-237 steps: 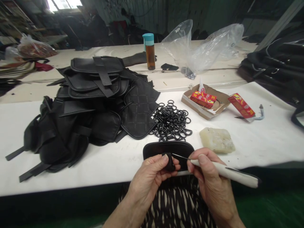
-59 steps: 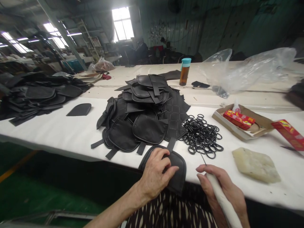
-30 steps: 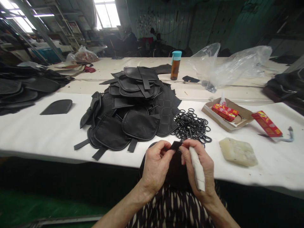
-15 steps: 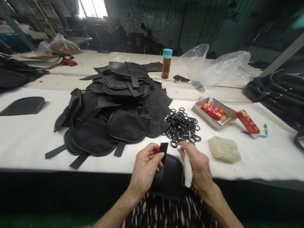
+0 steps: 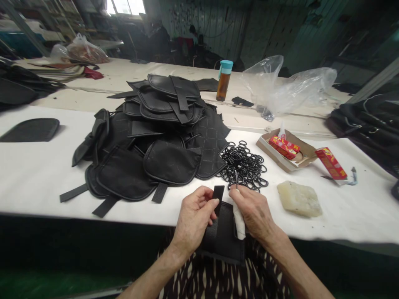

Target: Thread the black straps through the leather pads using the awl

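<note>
On my feed, I see the left hand (image 5: 196,218) pinching the short black strap (image 5: 219,193) of a piped black flap (image 5: 227,238), which lies between the hands at the front edge of the white-covered table (image 5: 170,214), over patterned clothing (image 5: 230,278). I see the right hand (image 5: 254,207) gripping a white-handled tool (image 5: 239,224), its thin metal tip pointing towards a heap of black D-rings (image 5: 245,162) beside stacked flaps (image 5: 171,164).
</note>
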Demonstrator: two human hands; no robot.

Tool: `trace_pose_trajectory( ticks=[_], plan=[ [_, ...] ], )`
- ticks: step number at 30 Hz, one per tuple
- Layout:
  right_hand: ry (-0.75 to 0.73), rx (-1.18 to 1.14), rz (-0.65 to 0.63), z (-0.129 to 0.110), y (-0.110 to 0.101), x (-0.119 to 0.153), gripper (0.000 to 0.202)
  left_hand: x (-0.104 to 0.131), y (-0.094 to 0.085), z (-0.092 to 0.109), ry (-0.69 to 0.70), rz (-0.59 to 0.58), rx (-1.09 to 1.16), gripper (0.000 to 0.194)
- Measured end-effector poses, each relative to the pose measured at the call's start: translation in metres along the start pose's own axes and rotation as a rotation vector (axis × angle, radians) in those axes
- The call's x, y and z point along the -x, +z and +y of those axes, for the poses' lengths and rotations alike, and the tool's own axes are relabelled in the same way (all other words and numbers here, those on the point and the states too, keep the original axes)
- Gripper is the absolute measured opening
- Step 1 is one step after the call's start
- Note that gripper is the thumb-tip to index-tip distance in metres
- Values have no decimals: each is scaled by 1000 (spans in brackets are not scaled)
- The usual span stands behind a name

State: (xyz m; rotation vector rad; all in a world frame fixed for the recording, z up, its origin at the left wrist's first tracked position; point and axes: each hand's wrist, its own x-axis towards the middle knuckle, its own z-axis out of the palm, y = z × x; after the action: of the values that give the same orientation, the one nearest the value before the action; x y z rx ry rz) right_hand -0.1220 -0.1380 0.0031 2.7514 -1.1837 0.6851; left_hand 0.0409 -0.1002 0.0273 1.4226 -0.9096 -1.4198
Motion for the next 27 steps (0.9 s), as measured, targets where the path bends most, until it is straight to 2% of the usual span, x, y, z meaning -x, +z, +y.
trace_pose_trajectory(
  ticks=[4, 8, 12, 15, 17, 21, 23, 27],
  plan=[
    [-28, -31, 27, 4, -2, -1, 13, -1, 1, 1, -7, 7, 4, 18],
    [17, -163, 151, 8, -8, 2, 10, -1, 1, 0, -22, 9, -8, 17],
    [159, -335, 209, 12, -7, 6, 15, 0, 2, 0, -30, 9, -24, 15],
    [309, -450, 263, 11, -4, 4, 7, 0, 2, 1, -36, 10, -34, 15],
    [413, -523, 314, 9, -3, 0, 3, 0, 1, 1, -35, 11, -38, 15],
    [570, -722, 378, -2, -5, -10, 10, -2, 0, -3, -16, -7, -48, 17],
    [590, -815, 391, -10, -5, -13, 12, -3, 0, -4, -5, -20, -41, 18],
    [533, -906, 426, -23, 0, -14, 10, -4, -3, -1, -22, -67, -24, 19]
  ],
)
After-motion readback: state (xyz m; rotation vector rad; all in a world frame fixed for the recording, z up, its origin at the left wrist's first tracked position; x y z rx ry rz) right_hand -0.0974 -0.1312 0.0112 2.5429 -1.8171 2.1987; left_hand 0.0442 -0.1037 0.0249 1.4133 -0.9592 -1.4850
